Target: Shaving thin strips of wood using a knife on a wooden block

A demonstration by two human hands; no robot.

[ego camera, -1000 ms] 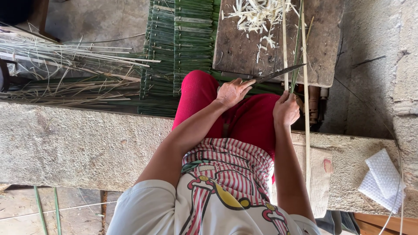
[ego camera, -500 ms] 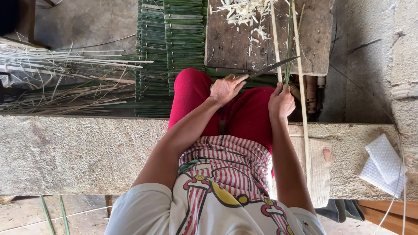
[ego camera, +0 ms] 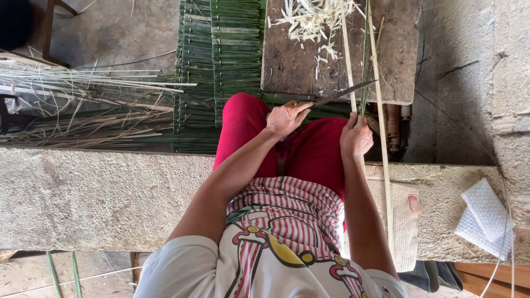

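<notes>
Worn wooden block (ego camera: pixel 298 60), pale shavings (ego camera: pixel 309 16) | left hand (ego camera: pixel 285 117) clenches long dark knife (ego camera: pixel 342 92) | right hand (ego camera: pixel 356 135) pinches thin bamboo strip (ego camera: pixel 349 60) | advise shallow blade angle, strip taut.

Bamboo strips (ego camera: pixel 346 52) cut off at top edge, knife handle (ego camera: pixel 292 105) inside hand (ego camera: pixel 284 117)

A dark, slim knife (ego camera: pixel 342 92) lay slanted across pale, upright bamboo strips (ego camera: pixel 347 55) at the near edge of the wooden desk (ego camera: pixel 287 66).
</notes>
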